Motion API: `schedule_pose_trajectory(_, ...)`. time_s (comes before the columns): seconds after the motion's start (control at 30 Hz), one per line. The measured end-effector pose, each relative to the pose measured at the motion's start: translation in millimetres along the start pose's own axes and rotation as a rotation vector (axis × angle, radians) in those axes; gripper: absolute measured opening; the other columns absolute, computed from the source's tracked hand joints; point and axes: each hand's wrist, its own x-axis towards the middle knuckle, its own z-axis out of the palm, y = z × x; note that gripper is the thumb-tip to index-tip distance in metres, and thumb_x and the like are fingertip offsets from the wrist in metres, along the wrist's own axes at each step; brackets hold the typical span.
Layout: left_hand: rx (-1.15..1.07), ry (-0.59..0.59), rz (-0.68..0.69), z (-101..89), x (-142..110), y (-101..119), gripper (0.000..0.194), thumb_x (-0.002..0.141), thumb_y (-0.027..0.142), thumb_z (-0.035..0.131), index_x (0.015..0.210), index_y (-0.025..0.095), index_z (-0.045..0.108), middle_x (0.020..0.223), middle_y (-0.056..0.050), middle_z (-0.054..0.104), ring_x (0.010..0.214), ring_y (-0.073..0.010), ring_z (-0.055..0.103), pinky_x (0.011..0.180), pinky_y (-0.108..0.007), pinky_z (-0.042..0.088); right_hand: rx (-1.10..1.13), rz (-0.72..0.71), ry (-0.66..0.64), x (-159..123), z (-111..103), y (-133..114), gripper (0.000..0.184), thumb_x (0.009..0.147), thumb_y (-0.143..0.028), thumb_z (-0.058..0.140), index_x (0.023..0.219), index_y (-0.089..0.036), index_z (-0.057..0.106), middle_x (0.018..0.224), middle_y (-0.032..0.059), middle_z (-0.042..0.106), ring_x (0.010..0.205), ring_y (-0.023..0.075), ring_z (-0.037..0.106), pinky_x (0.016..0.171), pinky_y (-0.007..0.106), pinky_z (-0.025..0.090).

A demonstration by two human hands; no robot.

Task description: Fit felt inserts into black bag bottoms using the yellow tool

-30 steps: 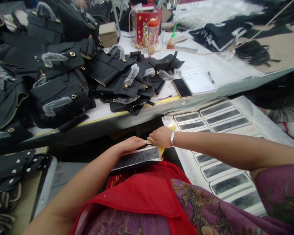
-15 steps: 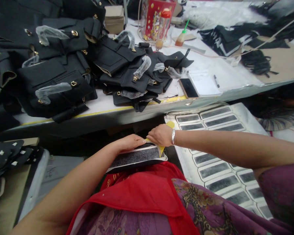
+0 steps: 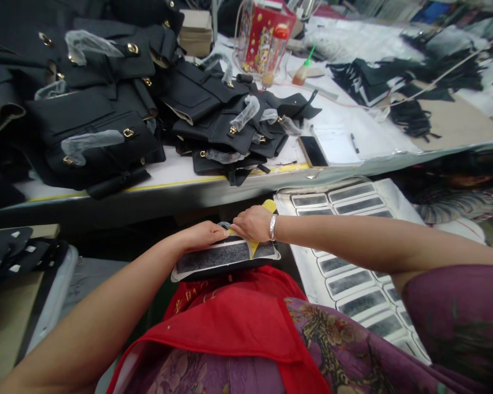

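Note:
A flat black panel with a white border [image 3: 225, 258] lies across my lap on red cloth [image 3: 238, 323]. My left hand [image 3: 201, 236] rests on its far edge, fingers curled down against it. My right hand [image 3: 252, 223], with a silver bracelet at the wrist, presses down on the panel's right part and pinches a yellow strip [image 3: 254, 246] that runs out from under the fingers. The fingertips of both hands nearly meet at the panel's upper edge.
A white board [image 3: 312, 279] at my right carries several similar black-and-white panels. On the table [image 3: 181, 186] ahead lie a heap of black bags [image 3: 90, 115], a phone [image 3: 313, 151], a pen, paper, a glue bottle [image 3: 303, 72] and a red box [image 3: 263, 38]. Studded black pieces [image 3: 8, 251] sit at left.
The view has shifted slightly. My right hand has slid leftward along the panel with the yellow strip, and more of the strip now shows behind the wrist. The left hand stays on the panel.

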Motion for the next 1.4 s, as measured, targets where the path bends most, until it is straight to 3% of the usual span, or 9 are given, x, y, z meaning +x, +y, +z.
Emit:
schedule_pose_trajectory(0.13,0.129,0.057,-0.042,-3.4,-16.8,0.4,0.042,0.079,0.05,0.043,0.077,0.015,0.066,0.066,0.0,0.06,0.061,-0.015,0.051,0.057,-0.022,0.036,-0.02,-0.014,0.007,13.0,-9.9,-13.6,0.047,0.096,-0.041,0.021,0.094,-0.017,0.061,0.094,0.0096,0.065,0.082,0.0203,0.061,0.066,0.028,0.038)
schedule_pose_trajectory(0.27,0.381,0.199,-0.057,7.1,-33.8,8.9,0.045,0.085,0.043,0.035,0.111,0.017,0.061,0.107,-0.009,0.064,0.094,-0.0238,0.058,0.081,-0.028,0.04,-0.019,0.043,-0.001,8.8,-27.5,-0.3,0.049,0.094,-0.045,0.022,0.094,-0.019,0.063,0.094,0.009,0.066,0.085,0.0219,0.062,0.068,0.03,0.041)
schedule_pose_trajectory(0.4,0.545,0.307,-0.013,33.9,-41.3,25.7,0.054,0.086,0.048,0.034,0.125,0.015,0.05,0.128,-0.013,0.052,0.114,-0.027,0.05,0.095,-0.033,0.035,0.003,0.334,0.063,-37.1,-33.7,42.7,0.056,0.094,-0.046,0.016,0.095,-0.017,0.064,0.098,0.0123,0.066,0.092,0.0242,0.06,0.075,0.033,0.041)
schedule_pose_trajectory(0.53,0.666,0.333,0.083,69.5,-24.0,48.6,0.075,0.078,0.06,0.046,0.134,0.01,0.038,0.14,-0.017,0.036,0.127,-0.0308,0.035,0.105,-0.039,0.025,0.035,0.492,0.045,-101.1,-7.3,61.7,0.055,0.095,-0.044,0.016,0.092,-0.015,0.063,0.095,0.0131,0.066,0.088,0.0256,0.061,0.072,0.034,0.041)
schedule_pose_trajectory(0.67,0.779,0.342,0.146,93.0,6.0,68.7,0.093,0.068,0.063,0.058,0.137,0.008,0.03,0.143,-0.019,0.029,0.13,-0.0323,0.03,0.107,-0.041,0.023,0.108,0.565,0.049,-136.2,32.2,37.2,0.05,0.095,-0.039,0.017,0.091,-0.015,0.06,0.091,0.0108,0.066,0.085,0.0232,0.062,0.069,0.031,0.041)
schedule_pose_trajectory(0.8,0.865,0.346,0.124,96.5,22.4,82.4,0.096,0.061,0.061,0.065,0.134,0.008,0.033,0.138,-0.018,0.038,0.122,-0.0298,0.041,0.101,-0.035,0.033,0.163,0.627,0.099,-140.1,54.1,3.1,0.05,0.096,-0.039,0.013,0.092,-0.017,0.057,0.09,0.0081,0.065,0.085,0.0207,0.061,0.067,0.029,0.041)
schedule_pose_trajectory(1.07,0.907,0.49,0.125,109.4,26.0,76.1,0.087,0.059,0.046,0.066,0.13,0.005,0.037,0.122,-0.017,0.051,0.106,-0.0299,0.05,0.093,-0.037,0.037,0.153,0.64,0.101,-129.8,49.9,-25.4,0.05,0.096,-0.035,0.006,0.103,-0.016,0.052,0.095,0.0113,0.061,0.087,0.022,0.06,0.067,0.03,0.042)
schedule_pose_trajectory(1.23,0.88,0.615,0.251,120.9,24.4,62.7,0.087,0.065,0.037,0.06,0.137,0.003,0.025,0.121,-0.017,0.05,0.106,-0.0288,0.047,0.093,-0.038,0.034,0.136,0.622,0.103,-127.5,46.4,-30.4,0.044,0.096,-0.029,0.01,0.106,-0.017,0.051,0.096,0.0106,0.059,0.087,0.0231,0.06,0.068,0.033,0.044)
schedule_pose_trajectory(1.4,0.932,0.659,0.309,124.7,19.9,60.0,0.086,0.071,0.034,0.057,0.141,0.005,0.017,0.12,-0.018,0.048,0.104,-0.0293,0.045,0.091,-0.04,0.032,0.165,0.689,0.095,-124.2,45.5,-35.7,0.047,0.096,-0.031,0.009,0.105,-0.015,0.052,0.094,0.0119,0.061,0.086,0.0245,0.061,0.068,0.035,0.046)
